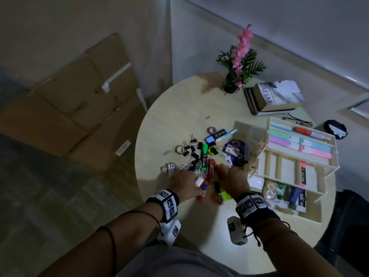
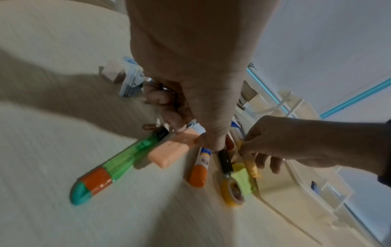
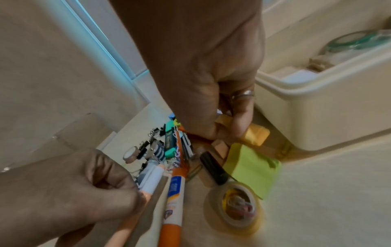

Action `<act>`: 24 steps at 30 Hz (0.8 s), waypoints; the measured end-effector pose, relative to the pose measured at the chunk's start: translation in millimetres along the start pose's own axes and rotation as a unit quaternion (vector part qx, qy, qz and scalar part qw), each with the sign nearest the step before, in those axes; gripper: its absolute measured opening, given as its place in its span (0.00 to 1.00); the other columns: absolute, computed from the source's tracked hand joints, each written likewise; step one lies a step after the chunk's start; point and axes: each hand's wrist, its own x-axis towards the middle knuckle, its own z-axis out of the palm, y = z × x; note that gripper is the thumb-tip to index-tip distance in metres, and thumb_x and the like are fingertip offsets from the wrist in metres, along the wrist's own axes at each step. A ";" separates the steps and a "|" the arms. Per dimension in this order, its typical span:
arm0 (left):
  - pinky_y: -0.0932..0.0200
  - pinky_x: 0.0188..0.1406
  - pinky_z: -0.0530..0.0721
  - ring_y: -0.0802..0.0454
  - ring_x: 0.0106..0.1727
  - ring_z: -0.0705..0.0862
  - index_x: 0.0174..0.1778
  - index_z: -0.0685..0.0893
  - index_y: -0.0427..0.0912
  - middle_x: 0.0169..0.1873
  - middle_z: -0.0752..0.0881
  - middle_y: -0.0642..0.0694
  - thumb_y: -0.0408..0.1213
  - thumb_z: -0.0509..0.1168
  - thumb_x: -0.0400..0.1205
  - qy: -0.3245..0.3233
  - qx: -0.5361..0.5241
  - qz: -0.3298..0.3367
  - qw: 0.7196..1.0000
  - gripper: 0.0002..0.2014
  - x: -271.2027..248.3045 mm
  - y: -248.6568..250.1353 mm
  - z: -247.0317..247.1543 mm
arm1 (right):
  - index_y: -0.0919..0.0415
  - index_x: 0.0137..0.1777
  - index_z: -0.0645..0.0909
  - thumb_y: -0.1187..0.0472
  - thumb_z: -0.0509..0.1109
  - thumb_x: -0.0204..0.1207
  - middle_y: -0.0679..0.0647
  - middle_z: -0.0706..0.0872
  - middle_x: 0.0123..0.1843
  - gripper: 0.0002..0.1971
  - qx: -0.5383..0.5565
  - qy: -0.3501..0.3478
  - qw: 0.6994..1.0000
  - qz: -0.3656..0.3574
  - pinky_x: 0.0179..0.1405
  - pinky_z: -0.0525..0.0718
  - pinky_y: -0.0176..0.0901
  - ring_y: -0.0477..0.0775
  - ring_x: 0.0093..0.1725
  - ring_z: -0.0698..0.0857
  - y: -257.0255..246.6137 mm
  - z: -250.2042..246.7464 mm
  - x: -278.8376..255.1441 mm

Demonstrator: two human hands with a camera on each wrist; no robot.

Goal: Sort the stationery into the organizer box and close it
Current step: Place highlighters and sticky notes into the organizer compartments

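Observation:
A heap of loose stationery (image 1: 201,156) lies in the middle of the round table. My left hand (image 1: 183,181) curls round a peach highlighter (image 2: 175,148) at the heap's near edge. Just to its right, my right hand (image 3: 228,128) pinches a yellow-orange highlighter (image 3: 256,134) low over the table. Between the hands lie an orange-capped glue pen (image 3: 175,200), a black marker (image 3: 213,167), a green sticky-note pad (image 3: 253,167) and a yellow tape roll (image 3: 234,207). The white organizer box (image 1: 327,162) stands open at the right, its tiers fanned out with pens and tape inside.
A green pen with an orange and teal cap (image 2: 118,165) lies left of my left hand. Binder clips (image 1: 191,144) and paper clips are scattered about. A potted pink flower (image 1: 239,64) and stacked books (image 1: 275,96) stand at the back. Cardboard boxes (image 1: 79,104) sit on the floor.

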 end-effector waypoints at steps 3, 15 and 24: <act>0.59 0.29 0.86 0.54 0.32 0.88 0.36 0.88 0.45 0.27 0.87 0.52 0.62 0.78 0.67 -0.016 -0.073 0.003 0.997 0.21 -2.6 -2.0 -6.4 | 0.64 0.55 0.85 0.65 0.70 0.83 0.63 0.86 0.37 0.05 0.107 0.060 0.992 -0.034 0.31 0.83 0.49 0.66 0.35 0.87 -17.1 -43.0 -29.6; 0.45 0.41 0.81 0.49 0.38 0.78 0.43 0.75 0.56 0.39 0.80 0.48 0.49 0.55 0.90 0.018 -0.294 0.120 0.948 0.10 6.3 96.1 -63.3 | 0.56 0.69 0.84 0.58 0.70 0.86 0.49 0.82 0.53 0.13 0.316 0.286 0.905 -0.010 0.47 0.88 0.58 0.50 0.48 0.84 111.2 -111.6 -97.6; 0.50 0.43 0.86 0.50 0.45 0.88 0.60 0.89 0.50 0.47 0.91 0.51 0.52 0.65 0.88 0.154 -0.090 0.328 0.928 0.13 63.9 219.0 -59.3 | 0.59 0.68 0.86 0.60 0.80 0.79 0.47 0.86 0.59 0.17 0.278 0.376 0.882 -0.068 0.52 0.82 0.28 0.38 0.54 0.85 226.7 -160.1 -122.3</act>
